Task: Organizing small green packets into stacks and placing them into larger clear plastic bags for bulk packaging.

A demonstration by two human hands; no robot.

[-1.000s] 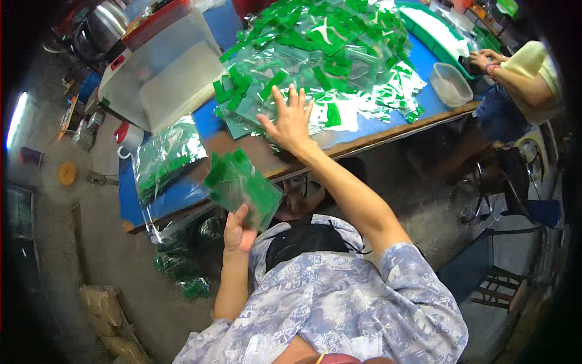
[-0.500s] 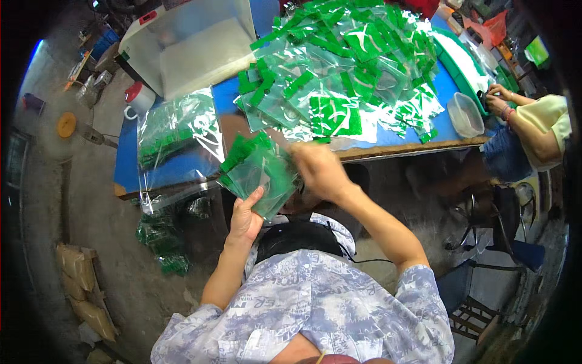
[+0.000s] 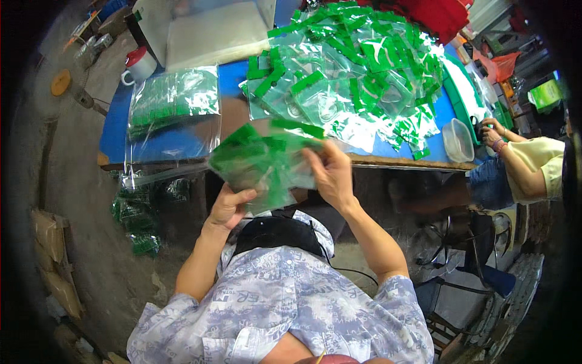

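A fanned stack of green-and-clear plastic packets (image 3: 254, 161), blurred by motion, is held in front of my waist at the table's near edge. My left hand (image 3: 230, 205) grips its lower left side, the thumb lying on top. At the stack's right side my right hand (image 3: 333, 175) pinches the edge of a packet with a green band (image 3: 297, 128), which overlaps the others. Just beyond, a large loose pile of similar packets (image 3: 327, 79) covers the blue table (image 3: 233, 85). To the left lies a clear plastic bag (image 3: 139, 145) with rows of these packets inside.
A white mug with a red lid (image 3: 140, 65) stands at the left, beside a pale open box (image 3: 212, 33). At the right are a clear tub (image 3: 458, 141), a green tray (image 3: 461, 85) and another person's hands (image 3: 492, 132). Chairs (image 3: 479, 249) stand lower right.
My right hand, blurred near the pile's edge before, now meets the stack with a packet. A bright green packet has gone from the pile's near edge. The whole view has shifted slightly.
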